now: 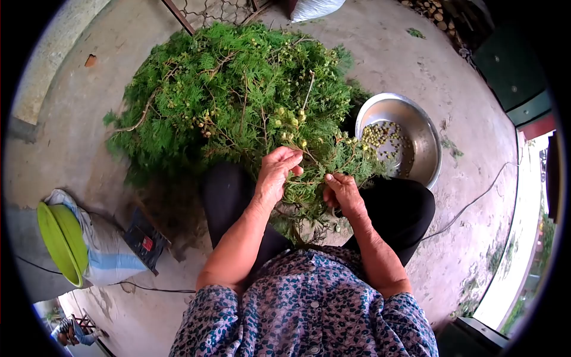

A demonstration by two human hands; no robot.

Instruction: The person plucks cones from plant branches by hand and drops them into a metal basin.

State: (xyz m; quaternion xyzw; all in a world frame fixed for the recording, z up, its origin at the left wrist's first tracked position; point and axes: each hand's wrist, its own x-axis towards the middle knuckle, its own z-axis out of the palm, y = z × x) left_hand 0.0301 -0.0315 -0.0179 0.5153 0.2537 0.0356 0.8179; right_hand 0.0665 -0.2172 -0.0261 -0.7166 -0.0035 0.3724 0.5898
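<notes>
Bare concrete floor (380, 50) spreads around a seated person in a patterned shirt (312, 297) and dark trousers, a heap of green conifer branches (238, 89) piled just beyond the knees. At center, between the two hands and at the heap's near edge, is a leafy sprig (312, 175). The right hand (344, 195) pinches its stem between thumb and forefinger; the left hand (278, 171), slightly farther off, has its fingers bent and the fingertips drawn together at the sprig, though whether they grip it cannot be told. Pale green cones (291, 119) cluster on the branches just beyond the left hand. To the right, beside the heap and near the right knee, a metal bowl (431, 149) holds loose cones (380, 140) scattered across its bottom. At left, a lime-green basin (65, 238) stands tilted against a pale sack (113, 256); firewood (437, 13) is stacked at far right, and a white bag (315, 9) sits beyond the heap.
</notes>
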